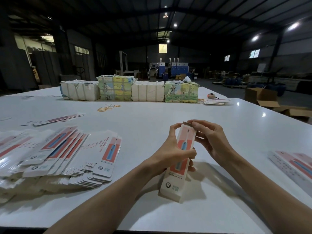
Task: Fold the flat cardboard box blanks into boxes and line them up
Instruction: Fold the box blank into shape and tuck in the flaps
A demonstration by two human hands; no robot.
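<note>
Head view is showing the white counter carrying a fanned stack of flat blanks at left. The part-formed box is tilting at centre, between both hands. The left hand is gripping its middle; the right hand is pinching the top flap. Thin card is likely handling light and creasing easily, so grasp along the edges. A tooth logo is showing; adjacent text appears to read "X S1".
</note>
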